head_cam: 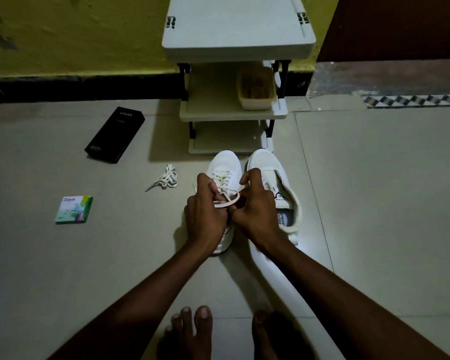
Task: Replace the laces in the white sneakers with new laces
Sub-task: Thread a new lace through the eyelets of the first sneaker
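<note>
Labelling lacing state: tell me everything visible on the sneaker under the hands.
The sneaker is white with a smooth rounded toe, upright on the tiled floor, toe pointing away toward the shelf rack. A pale flat lace crosses its front eyelets, with a free loop above the opening. The left hand and right hand pinch that lace, hiding tongue and collar. Its heel shows below the left hand. The second sneaker stands close on its right.

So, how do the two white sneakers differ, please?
The left sneaker has a lace threaded through it; the right sneaker looks unlaced, its insole showing. The left hand and right hand hold the lace over the left sneaker, not the right sneaker. Both are white, side by side.
</note>
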`<state>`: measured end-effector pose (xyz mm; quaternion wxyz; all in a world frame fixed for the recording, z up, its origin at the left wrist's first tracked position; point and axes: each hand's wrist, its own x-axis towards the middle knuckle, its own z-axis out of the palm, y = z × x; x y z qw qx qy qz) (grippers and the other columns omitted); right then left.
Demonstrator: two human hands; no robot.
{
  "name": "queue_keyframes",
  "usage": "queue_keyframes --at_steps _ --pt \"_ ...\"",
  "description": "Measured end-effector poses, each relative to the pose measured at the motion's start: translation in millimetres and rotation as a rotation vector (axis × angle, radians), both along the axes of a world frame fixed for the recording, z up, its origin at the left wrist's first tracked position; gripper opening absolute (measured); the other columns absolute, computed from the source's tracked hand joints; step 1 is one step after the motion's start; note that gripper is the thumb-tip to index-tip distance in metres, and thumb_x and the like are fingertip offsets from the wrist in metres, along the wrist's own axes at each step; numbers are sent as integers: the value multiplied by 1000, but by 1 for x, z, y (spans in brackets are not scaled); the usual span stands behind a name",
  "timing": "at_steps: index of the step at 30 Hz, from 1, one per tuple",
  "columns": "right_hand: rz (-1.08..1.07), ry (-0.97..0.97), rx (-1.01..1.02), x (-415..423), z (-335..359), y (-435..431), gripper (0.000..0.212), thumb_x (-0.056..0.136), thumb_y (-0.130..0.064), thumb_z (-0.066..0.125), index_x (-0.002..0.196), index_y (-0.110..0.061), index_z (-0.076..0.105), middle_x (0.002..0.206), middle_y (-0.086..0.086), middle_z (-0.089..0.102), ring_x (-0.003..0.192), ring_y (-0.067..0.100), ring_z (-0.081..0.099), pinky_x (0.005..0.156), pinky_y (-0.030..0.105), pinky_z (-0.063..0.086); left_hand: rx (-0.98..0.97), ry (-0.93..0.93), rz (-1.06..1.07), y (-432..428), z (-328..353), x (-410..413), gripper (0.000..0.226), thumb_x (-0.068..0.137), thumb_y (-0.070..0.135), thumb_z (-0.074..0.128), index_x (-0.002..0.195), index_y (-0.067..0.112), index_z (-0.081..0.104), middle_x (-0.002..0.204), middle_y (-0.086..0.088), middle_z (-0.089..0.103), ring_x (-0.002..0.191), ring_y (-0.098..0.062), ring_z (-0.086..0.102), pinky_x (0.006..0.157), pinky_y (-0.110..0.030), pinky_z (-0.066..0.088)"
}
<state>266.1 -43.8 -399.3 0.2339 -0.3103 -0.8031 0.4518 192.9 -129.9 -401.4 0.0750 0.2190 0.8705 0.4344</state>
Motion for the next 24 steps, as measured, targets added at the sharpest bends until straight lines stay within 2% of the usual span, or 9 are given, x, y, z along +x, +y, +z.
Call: queue_keyframes --at_steps 4,8,11,13,17,21,24 --pt "-4 13 -18 0 2 2 46 82 -35 77 101 -22 37 60 2 65 55 11 61 52 38 47 -53 64 -167 -1 3 -8 34 81 7 69 92 23 40 77 1 64 76 -33 61 65 -46 50" --pt "4 7 -7 0 -1 3 45 79 -24 76 102 -22 37 62 2 65 58 14 62 54 43 49 -158 229 -272 -1 8 -13 37 80 6 68 96 21 39 75 -7 65 72 -40 62 58 -42 44" --pt "42 6 -18 2 -4 8 46 77 -10 71 107 -20 38 64 3 66 60 18 64 55 45 51 -27 12 -166 -2 7 -13 37 78 12 71 92 25 40 72 3 65 71 -27 65 60 -45 51" --pt "38 4 -7 3 -8 12 43 78 -3 65 110 -20 41 65 1 66 61 16 63 55 39 50 25 -70 -115 -3 7 -11 38 75 17 72 91 26 39 70 6 66 70 -24 67 62 -48 54" --pt "-19 15 7 0 -12 16 39 82 -1 64 108 -24 47 71 -3 66 64 12 63 59 35 51 35 -114 -111 -2 4 -10 41 74 11 71 93 27 40 69 4 69 69 -24 68 66 -49 55" --pt "-21 36 30 -2 -9 13 36 82 -3 67 107 -20 49 75 -6 66 66 9 63 59 33 51 33 -137 -131 -4 7 -9 44 74 13 72 98 29 40 71 3 71 71 -23 69 67 -48 55" --pt "15 15 46 -3 -5 15 40 79 1 63 110 -19 49 78 -4 67 67 12 64 60 32 50 33 -160 -125 -5 7 -9 47 71 13 72 101 31 40 74 2 72 71 -22 69 67 -47 56"
